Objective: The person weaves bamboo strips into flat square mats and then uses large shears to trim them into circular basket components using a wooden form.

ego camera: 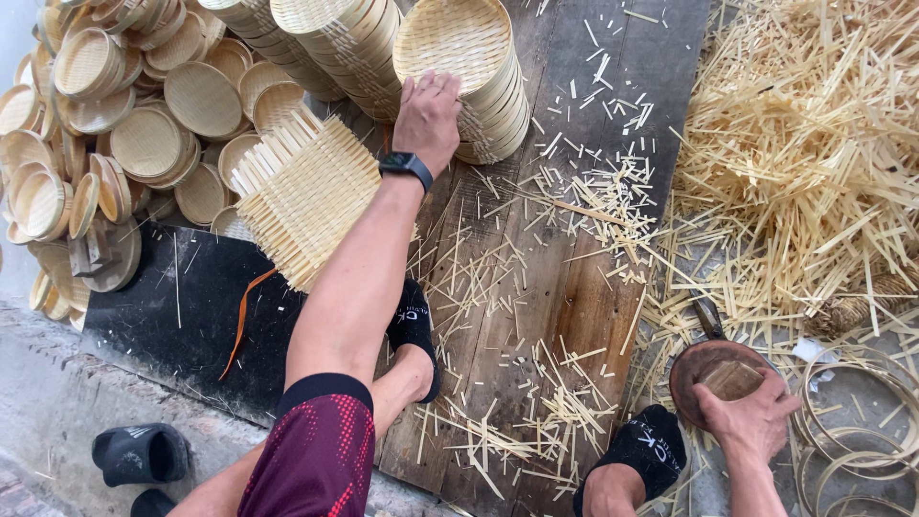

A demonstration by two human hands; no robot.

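Left hand [428, 117] reached far forward, fingers curled over rim of leaning stack of round woven bamboo trays [479, 81], steadying it. Right hand [751, 414] clasps small wooden block [730, 379] on round brown disc [713, 369] near right foot. Square woven bamboo mat [306, 196] lies beside left forearm.

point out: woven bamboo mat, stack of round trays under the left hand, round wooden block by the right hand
woven bamboo mat [306, 196], head view, middle of the weave.
stack of round trays [493, 105], head view, side of the stack.
round wooden block [691, 369], head view, bare top left of the hand.
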